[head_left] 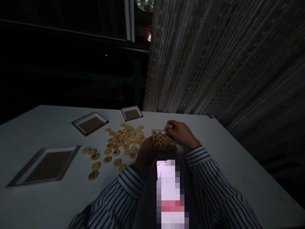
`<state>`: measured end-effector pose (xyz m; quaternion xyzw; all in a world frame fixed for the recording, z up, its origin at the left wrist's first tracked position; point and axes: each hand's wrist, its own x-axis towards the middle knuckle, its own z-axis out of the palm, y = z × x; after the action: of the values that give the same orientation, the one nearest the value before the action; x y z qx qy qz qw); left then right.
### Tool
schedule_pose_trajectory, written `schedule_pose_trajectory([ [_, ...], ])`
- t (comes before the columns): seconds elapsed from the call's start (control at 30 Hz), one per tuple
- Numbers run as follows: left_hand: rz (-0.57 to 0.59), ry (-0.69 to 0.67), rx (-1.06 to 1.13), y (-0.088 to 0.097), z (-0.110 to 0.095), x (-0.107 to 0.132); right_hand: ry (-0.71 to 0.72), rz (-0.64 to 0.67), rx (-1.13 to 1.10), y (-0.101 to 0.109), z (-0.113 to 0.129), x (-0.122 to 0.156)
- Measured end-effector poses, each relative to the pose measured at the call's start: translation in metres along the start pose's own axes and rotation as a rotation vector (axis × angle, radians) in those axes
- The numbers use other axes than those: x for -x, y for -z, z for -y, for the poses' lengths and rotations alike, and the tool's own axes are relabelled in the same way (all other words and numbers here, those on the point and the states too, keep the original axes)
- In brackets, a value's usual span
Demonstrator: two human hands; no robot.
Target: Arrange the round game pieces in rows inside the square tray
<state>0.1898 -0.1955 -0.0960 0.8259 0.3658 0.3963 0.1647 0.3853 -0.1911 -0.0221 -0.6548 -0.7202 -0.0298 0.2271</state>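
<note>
A small tray (175, 147) lies on the white table (47, 127), filled with round wooden game pieces marked in black. My right hand (182, 133) hovers over its far right corner and pinches one round piece (168, 125) between its fingertips. My left hand (145, 156) rests at the tray's left edge, fingers curled against a piece there. A loose heap of round pieces (124, 138), some with red marks and some with black, lies on the table to the left of the tray. Both arms wear striped sleeves.
Three shallow empty trays lie on the table: a large one (46, 165) at the near left, one (90, 123) at mid left, a small one (131, 113) at the back. A lit phone (166, 171) lies between my forearms. A ribbed curtain (214, 63) hangs behind. The room is dark.
</note>
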Motion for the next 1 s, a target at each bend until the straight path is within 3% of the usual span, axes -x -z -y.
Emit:
schedule_pose_trajectory([
  [0.37,0.040,0.029,-0.001,-0.005,0.002,0.006,0.081,0.044,-0.013,-0.013,-0.014,-0.006],
  [1.0,0.022,-0.010,0.026,-0.007,0.005,0.009,-0.008,0.267,0.251,-0.008,0.000,-0.003],
])
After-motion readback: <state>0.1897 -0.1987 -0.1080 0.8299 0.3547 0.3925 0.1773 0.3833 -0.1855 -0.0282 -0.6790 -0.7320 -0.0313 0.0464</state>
